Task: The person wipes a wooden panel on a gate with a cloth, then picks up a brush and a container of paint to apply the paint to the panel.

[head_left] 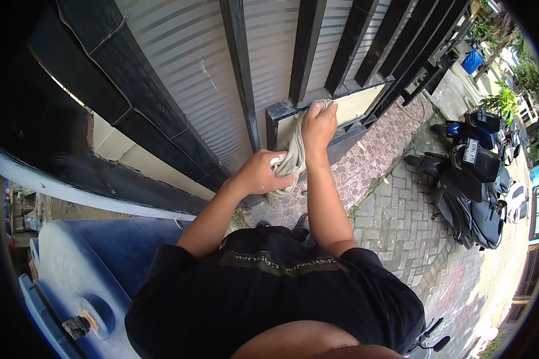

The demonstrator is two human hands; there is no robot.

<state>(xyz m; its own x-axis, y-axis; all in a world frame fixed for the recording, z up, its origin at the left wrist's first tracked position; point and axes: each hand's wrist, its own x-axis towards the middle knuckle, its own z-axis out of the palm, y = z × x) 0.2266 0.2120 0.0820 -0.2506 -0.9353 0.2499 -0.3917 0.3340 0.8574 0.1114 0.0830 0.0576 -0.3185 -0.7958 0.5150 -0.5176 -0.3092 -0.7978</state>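
A greyish-white cloth, bunched and twisted, is stretched between my two hands in front of the black metal gate. My left hand grips its lower end, with folds bulging around the fingers. Higher up and to the right, my right hand is closed around the upper end, close to the gate's horizontal rail. Part of the cloth is hidden inside both fists.
Left of me stands a large blue plastic tank with a fitting on it. Several motorbikes are parked on the paving to the right. Stone-patterned tiles run along the gate's foot.
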